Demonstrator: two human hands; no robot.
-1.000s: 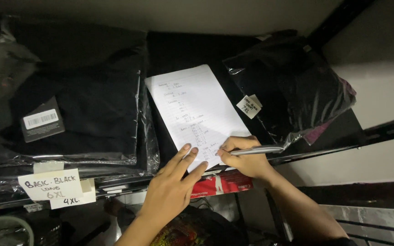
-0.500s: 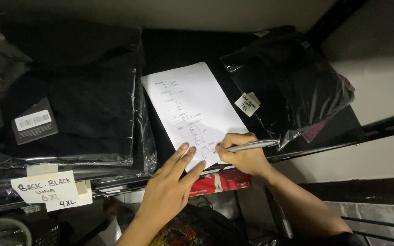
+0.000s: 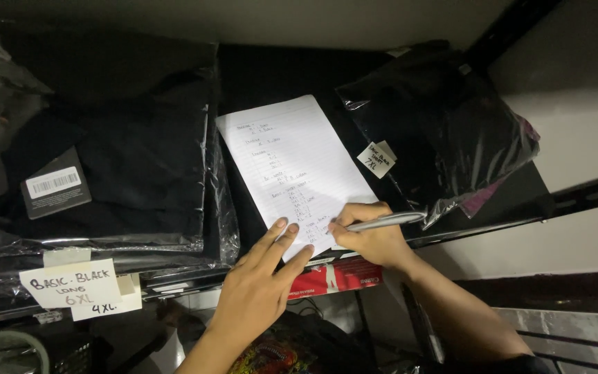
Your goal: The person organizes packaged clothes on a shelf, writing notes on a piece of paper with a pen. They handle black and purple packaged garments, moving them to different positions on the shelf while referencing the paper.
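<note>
- One white lined paper sheet lay on the dark metal shelf, between two lots of bagged black clothes.
- Right hand was clamped around one slim silver pen, tip on the sheet's lower corner.
- Left hand was flat, fingers spread, pinning the sheet's bottom edge, gripping nothing.
- Left of the sheet: a plastic-wrapped stack of black garments with two handwritten white paper tags. Right of it: one bagged black garment, one tag.
- Risk, I reckon: that corner overhung the shelf edge, so pen pressure could've torn the paper.
</note>
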